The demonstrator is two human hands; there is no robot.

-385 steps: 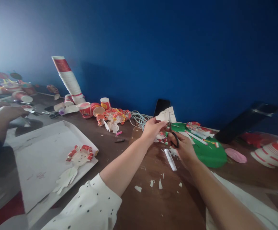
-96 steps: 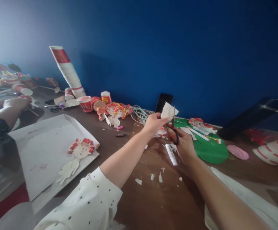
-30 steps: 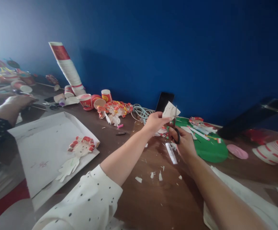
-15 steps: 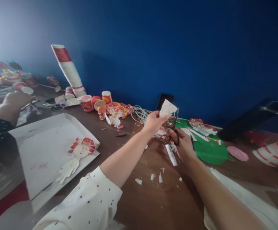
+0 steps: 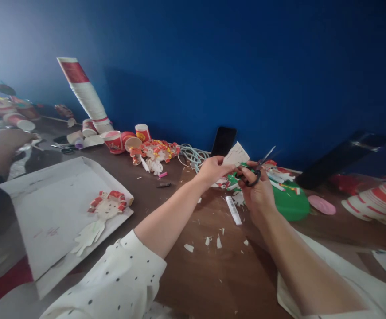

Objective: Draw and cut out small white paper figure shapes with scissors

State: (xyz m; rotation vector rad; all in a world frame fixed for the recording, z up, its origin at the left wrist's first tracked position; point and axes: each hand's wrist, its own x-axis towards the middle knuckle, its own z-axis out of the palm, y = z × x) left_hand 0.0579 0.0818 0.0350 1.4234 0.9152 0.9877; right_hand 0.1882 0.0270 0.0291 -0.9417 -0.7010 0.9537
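Observation:
Between its thumb and fingers, my left hand [image 5: 212, 170] pinches a small piece of white paper [image 5: 237, 153] with thin marks along it. Close on its right, my right hand [image 5: 258, 190] grips black-handled scissors [image 5: 254, 178], with fingers in the loops. The scissor blades point up and to the right, apart from the paper. Below the hands a white glue stick [image 5: 233, 210] lies on the brown table. Small white paper scraps [image 5: 219, 242] are scattered nearer to me.
A white box lid [image 5: 56, 212] at left holds a paper doll [image 5: 104, 212]. Behind stand a tall leaning cup stack [image 5: 86, 95], red cups [image 5: 113, 141] and a phone [image 5: 224, 141] against the blue wall. A co-worker's hand [image 5: 5, 144] is at far left; green paper [image 5: 290, 204] lies right.
The scissors have turned from upright beside the paper to slanting right, away from it. My left hand still holds the paper. The whole view has shifted slightly.

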